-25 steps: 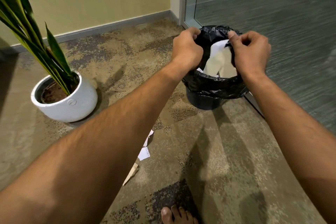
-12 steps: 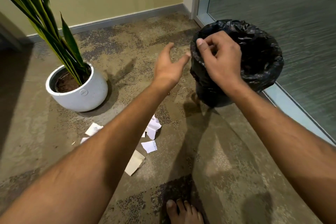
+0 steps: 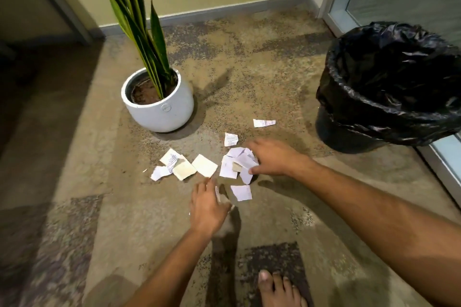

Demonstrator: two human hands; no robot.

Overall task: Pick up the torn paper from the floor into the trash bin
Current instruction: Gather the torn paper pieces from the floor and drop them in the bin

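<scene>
Reaching down with both hands toward the torn paper (image 3: 239,164) lying scattered on the carpeted floor (image 3: 274,207), between the white plant pot (image 3: 159,109) and the trash bin (image 3: 389,87). Spreading the right hand (image 3: 274,157) open, fingers splayed, over the densest heap of scraps, touching or just above them, gripping nothing yet as far as visible. Hovering the left hand (image 3: 208,204) lower in the view, loosely open over 1 small scrap at its fingertips; blurring there, so not possible to tell whether that scrap is already pinched. Judging the step in hand as gathering: best done by sweeping the 2 hands toward each other, herding the heap and the loose square piece (image 3: 241,192) between them into 1 pile, then scooping from underneath rather than plucking flakes 1 by 1. Leaving for a later pass the cream pieces (image 3: 197,167) just left of the heap and the 2 printed strays (image 3: 264,122) lying nearer the bin. Risking thin scraps slipping flat against the carpet, so curling fingertips under the edges. Standing well apart on the right, the bin lined with a black bag (image 3: 374,107), its mouth open and dark; no contents discernible inside from here. Holding soil and a tall striped plant (image 3: 139,32), the pot nearby; no paper showing in it.
</scene>
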